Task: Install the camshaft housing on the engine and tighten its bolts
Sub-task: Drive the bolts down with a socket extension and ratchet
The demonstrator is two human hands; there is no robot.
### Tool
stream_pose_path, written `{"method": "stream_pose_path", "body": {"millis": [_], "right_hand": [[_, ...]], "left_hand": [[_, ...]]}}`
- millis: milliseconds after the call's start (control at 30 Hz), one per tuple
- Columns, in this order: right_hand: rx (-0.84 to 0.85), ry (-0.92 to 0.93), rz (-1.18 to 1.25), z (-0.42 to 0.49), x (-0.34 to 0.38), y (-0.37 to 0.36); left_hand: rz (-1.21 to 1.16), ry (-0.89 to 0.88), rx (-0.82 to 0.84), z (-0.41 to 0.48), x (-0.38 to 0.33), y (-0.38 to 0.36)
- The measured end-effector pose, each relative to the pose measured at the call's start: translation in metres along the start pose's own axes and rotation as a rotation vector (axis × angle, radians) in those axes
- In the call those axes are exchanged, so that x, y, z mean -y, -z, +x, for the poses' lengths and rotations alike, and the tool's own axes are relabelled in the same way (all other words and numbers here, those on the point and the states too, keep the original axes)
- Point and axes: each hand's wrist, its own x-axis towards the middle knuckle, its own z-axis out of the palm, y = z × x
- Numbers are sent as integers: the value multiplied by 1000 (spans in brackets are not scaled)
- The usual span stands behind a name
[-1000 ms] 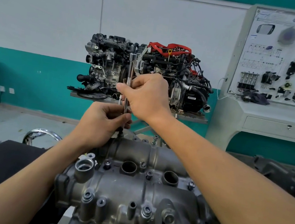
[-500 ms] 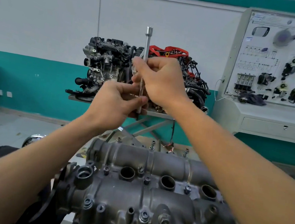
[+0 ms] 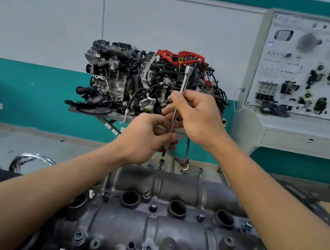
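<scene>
Grey metal housing (image 3: 166, 226) sits on the engine and looks heavy and rigid. Above its far edge, both hands grip a slim, smooth driver (image 3: 184, 81) — right hand (image 3: 198, 119) curled around mid-shaft, left hand (image 3: 149, 137) pinching it near the tip — over a raised bolt (image 3: 161, 163).

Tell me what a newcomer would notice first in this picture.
First, both hands at the centre: the right hand and the left hand below it grip a long chrome driver, nearly upright above a bolt. Beneath them the grey camshaft housing fills the foreground; a display engine stands behind.
</scene>
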Motion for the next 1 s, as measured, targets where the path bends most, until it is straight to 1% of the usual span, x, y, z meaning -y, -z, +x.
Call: {"method": "stream_pose_path", "body": {"millis": [233, 400, 567, 633, 767, 933, 1000], "right_hand": [[8, -13, 65, -7, -6, 0], [97, -79, 340, -12, -1, 5], [157, -40, 375, -15, 4, 1], [152, -26, 362, -15, 3, -1], [117, -31, 365, -14, 2, -3], [-133, -21, 312, -12, 0, -3], [-144, -47, 290, -11, -1, -3]], "left_hand": [[-22, 21, 49, -3, 2, -2], [-9, 3, 64, -8, -2, -1], [28, -1, 24, -11, 3, 2], [46, -8, 9, -11, 5, 4], [95, -24, -1, -10, 8, 5], [149, -66, 9, -11, 6, 5], [148, -77, -8, -11, 5, 4]]}}
